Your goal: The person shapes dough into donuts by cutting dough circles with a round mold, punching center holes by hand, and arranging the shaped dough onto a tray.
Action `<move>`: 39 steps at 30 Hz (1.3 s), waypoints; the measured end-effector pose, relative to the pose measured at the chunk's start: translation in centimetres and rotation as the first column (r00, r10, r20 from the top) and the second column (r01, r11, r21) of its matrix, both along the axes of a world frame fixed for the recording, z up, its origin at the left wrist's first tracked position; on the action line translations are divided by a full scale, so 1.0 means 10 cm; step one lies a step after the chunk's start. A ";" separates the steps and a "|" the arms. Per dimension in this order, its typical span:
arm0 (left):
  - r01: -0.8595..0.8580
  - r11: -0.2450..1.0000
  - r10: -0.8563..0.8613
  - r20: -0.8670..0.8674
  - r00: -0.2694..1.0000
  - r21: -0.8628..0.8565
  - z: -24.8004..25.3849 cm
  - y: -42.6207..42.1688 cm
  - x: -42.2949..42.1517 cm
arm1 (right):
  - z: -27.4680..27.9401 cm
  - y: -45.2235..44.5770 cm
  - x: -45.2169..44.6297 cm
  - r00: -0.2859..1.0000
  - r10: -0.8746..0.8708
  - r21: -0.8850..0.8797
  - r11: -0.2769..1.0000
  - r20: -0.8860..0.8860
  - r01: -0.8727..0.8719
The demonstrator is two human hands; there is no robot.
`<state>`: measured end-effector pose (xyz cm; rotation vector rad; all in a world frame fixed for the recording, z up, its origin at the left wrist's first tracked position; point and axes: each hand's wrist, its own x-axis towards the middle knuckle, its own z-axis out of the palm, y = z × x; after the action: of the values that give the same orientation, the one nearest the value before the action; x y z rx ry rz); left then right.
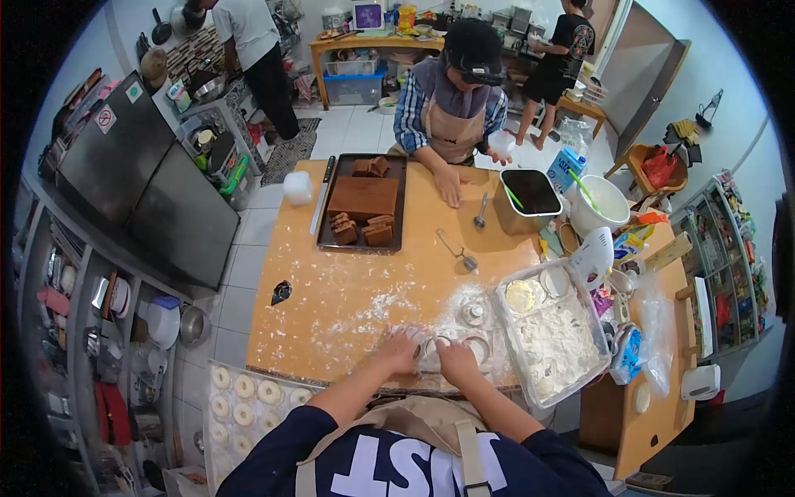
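At the near edge of the floured wooden table, my left hand (401,349) lies with its fingers stretched out over the flour. My right hand (457,362) is beside it, fingers curled down at a pale round piece (432,345) that looks like dough. What its fingertips grip is too small to make out. Just right of that hand a round ring shape (477,349) lies in the flour. Beyond it stands a small metal cutter (473,313). At my lower left, a tray (214,451) carries rows of ring-shaped doughnuts (244,386).
A plastic tub (542,399) of flour with dough rounds stands at right. Farther off are a black tray (321,236) of brown cake (363,197), a long knife (318,203), a strainer (458,253) and a dark-filled container (530,199). A co-worker (451,108) stands opposite.
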<state>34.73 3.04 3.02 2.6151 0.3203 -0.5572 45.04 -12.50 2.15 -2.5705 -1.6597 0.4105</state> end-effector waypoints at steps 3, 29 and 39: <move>-0.006 1.000 0.006 -0.020 1.000 0.012 -0.13 0.00 0.01 | 0.32 0.01 0.09 0.972 -0.178 0.128 0.972 -0.154 0.198; -0.591 0.786 0.551 0.226 0.803 0.184 -0.03 0.45 -1.00 | -0.18 0.19 0.22 0.975 -0.111 -0.005 0.994 -0.194 0.112; -0.197 0.675 0.501 0.246 0.830 -0.711 -0.28 -0.26 0.06 | 0.21 -0.01 0.32 0.838 -0.071 0.329 0.899 -0.542 0.289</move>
<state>35.36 0.44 0.23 1.8213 0.3943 0.0646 48.26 -12.60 4.30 -2.0452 -1.1468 0.6105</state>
